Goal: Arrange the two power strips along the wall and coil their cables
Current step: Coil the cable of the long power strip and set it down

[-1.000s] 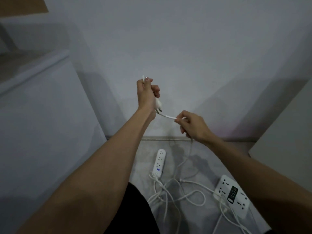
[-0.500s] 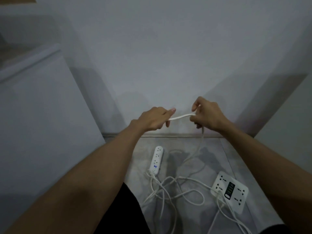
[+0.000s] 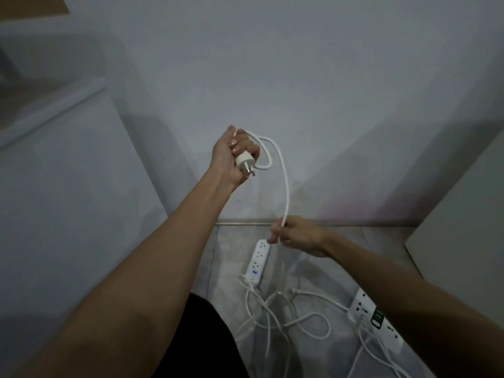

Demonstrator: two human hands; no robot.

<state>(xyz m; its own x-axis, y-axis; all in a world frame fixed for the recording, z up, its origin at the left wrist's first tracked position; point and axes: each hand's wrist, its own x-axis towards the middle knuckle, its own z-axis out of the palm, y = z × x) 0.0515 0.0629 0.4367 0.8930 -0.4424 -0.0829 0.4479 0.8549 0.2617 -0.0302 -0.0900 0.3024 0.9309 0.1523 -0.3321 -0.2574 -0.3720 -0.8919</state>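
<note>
Head view: left hand [image 3: 229, 156] fists a round white plug [image 3: 244, 162] with a cable loop; right hand [image 3: 297, 236] pinches the white cable [image 3: 286, 192] above a slim white power strip [image 3: 257, 261]; right of it lies a wide white strip [image 3: 376, 317], loose cords between.

We are seeing open air in front of the bare wall [image 3: 300, 77], above the floor [image 3: 341, 263]. A taut white cable [image 3: 287, 186] is crossing that air, running from our raised left hand [image 3: 231, 156] down to our right hand [image 3: 297, 236]. Below, loose cable loops [image 3: 286, 317] are cluttering the floor between the slim power strip [image 3: 257, 261] and the wide power strip [image 3: 377, 317]. A white cabinet [image 3: 68, 200] is walling in the left side; a pale panel [image 3: 469, 227] is closing the right.
</note>
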